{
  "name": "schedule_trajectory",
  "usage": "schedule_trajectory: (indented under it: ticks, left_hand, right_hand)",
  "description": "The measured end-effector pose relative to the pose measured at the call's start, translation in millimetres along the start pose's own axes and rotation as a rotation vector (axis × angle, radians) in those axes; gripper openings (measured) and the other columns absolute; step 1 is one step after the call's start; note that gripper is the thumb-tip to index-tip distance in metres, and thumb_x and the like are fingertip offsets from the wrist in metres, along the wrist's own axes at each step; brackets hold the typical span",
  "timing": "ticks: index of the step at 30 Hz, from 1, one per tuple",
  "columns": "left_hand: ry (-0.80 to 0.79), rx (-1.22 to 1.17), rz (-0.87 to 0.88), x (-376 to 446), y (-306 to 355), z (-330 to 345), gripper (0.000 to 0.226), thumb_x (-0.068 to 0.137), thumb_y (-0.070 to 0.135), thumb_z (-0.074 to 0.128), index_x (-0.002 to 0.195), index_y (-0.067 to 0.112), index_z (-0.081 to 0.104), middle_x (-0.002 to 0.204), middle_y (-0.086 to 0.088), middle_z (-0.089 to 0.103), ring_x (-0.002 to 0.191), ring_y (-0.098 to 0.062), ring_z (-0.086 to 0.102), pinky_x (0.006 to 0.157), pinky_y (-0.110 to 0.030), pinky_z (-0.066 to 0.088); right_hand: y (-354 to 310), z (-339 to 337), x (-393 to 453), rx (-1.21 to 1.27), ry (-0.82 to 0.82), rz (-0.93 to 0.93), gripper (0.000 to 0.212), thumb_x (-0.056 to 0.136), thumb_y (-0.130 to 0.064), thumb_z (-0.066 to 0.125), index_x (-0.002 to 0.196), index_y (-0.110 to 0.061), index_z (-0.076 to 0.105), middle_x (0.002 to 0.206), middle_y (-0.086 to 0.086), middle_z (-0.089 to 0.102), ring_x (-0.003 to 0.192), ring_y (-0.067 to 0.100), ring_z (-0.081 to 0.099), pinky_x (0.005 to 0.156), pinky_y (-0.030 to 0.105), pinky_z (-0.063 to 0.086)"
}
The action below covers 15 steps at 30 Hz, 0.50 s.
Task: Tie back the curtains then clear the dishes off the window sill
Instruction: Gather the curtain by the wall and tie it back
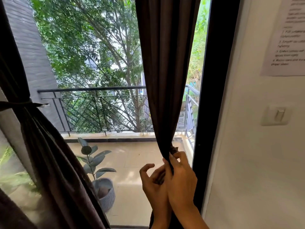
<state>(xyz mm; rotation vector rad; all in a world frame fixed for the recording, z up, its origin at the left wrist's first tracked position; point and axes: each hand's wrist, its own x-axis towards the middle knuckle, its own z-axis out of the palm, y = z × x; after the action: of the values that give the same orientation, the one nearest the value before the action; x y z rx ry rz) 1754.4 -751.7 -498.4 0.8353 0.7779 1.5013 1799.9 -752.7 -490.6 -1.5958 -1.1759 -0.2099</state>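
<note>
A dark brown right curtain (pixel 166 71) hangs gathered in front of the window, narrowing to a bunch low down. My right hand (pixel 179 179) grips that bunch, fingers curled round the cloth and a bit of dark tie-back (pixel 174 148) just above them. My left hand (pixel 152 182) is beside it on the left, fingers curled at the cloth; its grasp is partly hidden behind the right hand. The left curtain (pixel 41 146) is held back by a dark tie (pixel 18 104). No dishes or sill are in view.
A black window frame (pixel 212 96) stands just right of the hands, then a white wall with a light switch (pixel 279 115) and a printed sheet (pixel 287 35). Beyond the glass are a balcony railing (pixel 92 89) and a potted plant (pixel 103 187).
</note>
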Motion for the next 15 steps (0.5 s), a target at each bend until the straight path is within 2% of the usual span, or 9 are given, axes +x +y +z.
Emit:
schedule_trajectory:
  ticks: [3, 5, 8, 9, 10, 11, 12, 13, 15]
  left_hand:
    - [-0.136, 0.181, 0.058, 5, 3, -10, 0.041, 0.075, -0.009, 0.071, 0.102, 0.015, 0.051, 0.086, -0.004, 0.076, 0.082, -0.018, 0.072, 0.077, -0.03, 0.058]
    - [-0.205, 0.295, 0.142, 9, 9, -23, 0.037, 0.074, -0.008, 0.072, 0.098, 0.014, 0.054, 0.089, 0.002, 0.076, 0.085, -0.013, 0.072, 0.077, -0.03, 0.057]
    - [-0.05, 0.311, 0.317, 34, 23, -44, 0.022, 0.079, -0.001, 0.069, 0.088, 0.017, 0.06, 0.082, 0.001, 0.075, 0.079, -0.016, 0.071, 0.067, -0.029, 0.055]
    - [-0.033, 0.342, 0.375, 46, 27, -49, 0.017, 0.083, 0.003, 0.066, 0.087, 0.019, 0.063, 0.083, 0.003, 0.075, 0.081, -0.016, 0.071, 0.067, -0.028, 0.055]
    - [-0.069, 0.405, 0.405, 57, 30, -53, 0.016, 0.086, 0.006, 0.064, 0.089, 0.022, 0.067, 0.088, 0.006, 0.074, 0.086, -0.014, 0.069, 0.069, -0.024, 0.054]
    - [-0.156, 0.47, 0.391, 68, 33, -55, 0.018, 0.087, 0.009, 0.063, 0.095, 0.024, 0.07, 0.095, 0.01, 0.073, 0.094, -0.009, 0.067, 0.073, -0.018, 0.051]
    - [-0.289, 0.527, 0.331, 77, 33, -56, 0.023, 0.089, 0.011, 0.062, 0.103, 0.026, 0.07, 0.104, 0.014, 0.071, 0.103, -0.004, 0.064, 0.078, -0.013, 0.048]
    - [-0.443, 0.571, 0.259, 84, 33, -55, 0.027, 0.089, 0.014, 0.062, 0.112, 0.027, 0.068, 0.114, 0.016, 0.068, 0.111, 0.0, 0.059, 0.084, -0.012, 0.046]
    - [-0.705, 0.628, 0.128, 90, 30, -50, 0.034, 0.088, 0.02, 0.063, 0.121, 0.027, 0.063, 0.119, 0.016, 0.065, 0.114, 0.002, 0.056, 0.093, -0.013, 0.044]
  right_hand:
    - [17, -6, 12, 0.128, -0.057, 0.01, 0.01, 0.091, -0.014, 0.061, 0.093, -0.021, 0.066, 0.088, -0.018, 0.053, 0.076, 0.004, 0.06, 0.065, 0.025, 0.053]
    - [31, -18, 27, 0.24, -0.143, 0.006, 0.013, 0.089, -0.012, 0.062, 0.081, -0.021, 0.064, 0.086, -0.014, 0.054, 0.079, 0.005, 0.06, 0.068, 0.026, 0.052]
    - [50, -36, 44, 0.504, -0.326, 0.129, 0.026, 0.084, -0.007, 0.065, 0.072, -0.03, 0.07, 0.084, -0.014, 0.061, 0.084, -0.002, 0.061, 0.073, 0.016, 0.048]
    - [56, -42, 48, 0.622, -0.392, 0.199, 0.014, 0.081, -0.014, 0.069, 0.077, -0.026, 0.075, 0.092, -0.015, 0.066, 0.096, -0.004, 0.061, 0.081, 0.013, 0.047]
    - [64, -46, 52, 0.662, -0.433, 0.255, 0.015, 0.077, -0.028, 0.073, 0.087, -0.018, 0.077, 0.104, -0.011, 0.068, 0.111, 0.0, 0.058, 0.093, 0.015, 0.045]
    - [72, -50, 55, 0.671, -0.49, 0.244, 0.034, 0.074, -0.04, 0.075, 0.095, -0.014, 0.076, 0.114, -0.009, 0.067, 0.121, 0.004, 0.053, 0.1, 0.019, 0.043]
    - [76, -55, 57, 0.659, -0.554, 0.236, 0.034, 0.075, -0.042, 0.073, 0.098, -0.017, 0.076, 0.117, -0.009, 0.067, 0.121, 0.003, 0.053, 0.099, 0.02, 0.044]
    - [73, -60, 58, 0.68, -0.6, 0.229, 0.024, 0.078, -0.033, 0.069, 0.096, -0.02, 0.077, 0.116, -0.012, 0.067, 0.116, 0.001, 0.056, 0.092, 0.016, 0.046]
    - [65, -64, 61, 0.683, -0.677, 0.204, 0.024, 0.078, -0.017, 0.062, 0.099, -0.018, 0.074, 0.116, -0.016, 0.067, 0.113, 0.001, 0.058, 0.088, 0.013, 0.046]
